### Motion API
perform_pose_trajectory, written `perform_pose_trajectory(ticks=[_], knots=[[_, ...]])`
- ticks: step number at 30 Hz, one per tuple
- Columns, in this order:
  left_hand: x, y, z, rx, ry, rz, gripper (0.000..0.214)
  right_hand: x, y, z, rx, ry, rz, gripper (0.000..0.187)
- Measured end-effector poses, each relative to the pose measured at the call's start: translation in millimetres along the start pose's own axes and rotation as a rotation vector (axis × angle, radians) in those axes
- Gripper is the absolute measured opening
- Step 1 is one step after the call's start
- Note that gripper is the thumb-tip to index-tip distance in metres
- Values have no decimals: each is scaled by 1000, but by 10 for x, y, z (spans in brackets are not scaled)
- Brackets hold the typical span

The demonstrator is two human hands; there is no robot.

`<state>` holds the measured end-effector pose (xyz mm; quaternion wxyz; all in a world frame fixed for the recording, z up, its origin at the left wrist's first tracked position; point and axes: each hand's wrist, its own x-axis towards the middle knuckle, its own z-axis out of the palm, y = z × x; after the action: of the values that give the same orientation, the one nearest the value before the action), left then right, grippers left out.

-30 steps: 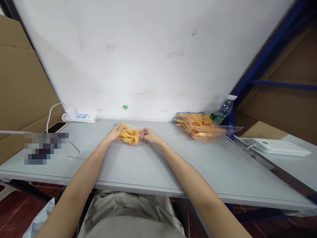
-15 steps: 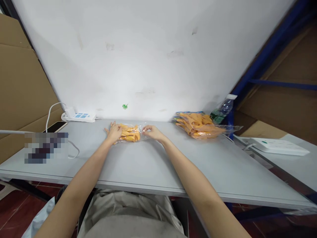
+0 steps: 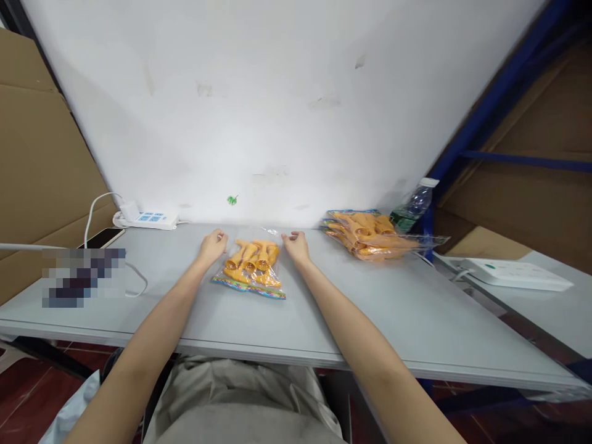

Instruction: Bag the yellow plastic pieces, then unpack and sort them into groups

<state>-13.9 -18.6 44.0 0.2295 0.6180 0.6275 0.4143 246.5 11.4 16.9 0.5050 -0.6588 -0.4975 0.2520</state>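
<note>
A clear bag of orange toys [image 3: 252,266] lies flat on the grey surface [image 3: 416,320], its printed header strip toward the person and its open end toward the wall. A second ago it lay crosswise and bunched between the hands; now it has been turned lengthwise and spread out, so the toys sit in a neat fan inside it. The left hand [image 3: 211,245] pinches the far left corner of the plastic, its grip closed on the film. The right hand [image 3: 296,245] pinches the far right corner likewise — both have moved apart, drawing the mouth of the bag taut. Well to the right lies a stack of filled bags [image 3: 370,235], with a water bottle [image 3: 413,205] just behind it. Further right rests a white power strip [image 3: 513,273]. On the left, another power strip [image 3: 148,218] sits by the wall, a phone [image 3: 102,237] near it — its cable trailing forward.
</note>
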Motion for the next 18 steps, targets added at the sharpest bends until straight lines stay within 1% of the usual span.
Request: perform_pose_trajectory(ticks=[3, 5, 8, 11, 15, 18], knots=[[54, -68, 96, -33, 23, -39, 9, -2, -32, 38, 231, -129, 165, 29], [108, -97, 163, -89, -17, -73, 11, -12, -49, 56, 339, -210, 226, 18], [212, -91, 248, -176, -82, -119, 17, -19, -54, 60, 395, -284, 245, 18], [324, -48, 331, -205, -96, -163, 21, -18, -51, 39, 413, -307, 241, 19], [431, -31, 441, -178, -39, -238, 15, -21, -57, 2, 445, -343, 242, 20], [458, -70, 458, -229, -10, -244, 13, -27, -66, -14, 472, -360, 257, 22]])
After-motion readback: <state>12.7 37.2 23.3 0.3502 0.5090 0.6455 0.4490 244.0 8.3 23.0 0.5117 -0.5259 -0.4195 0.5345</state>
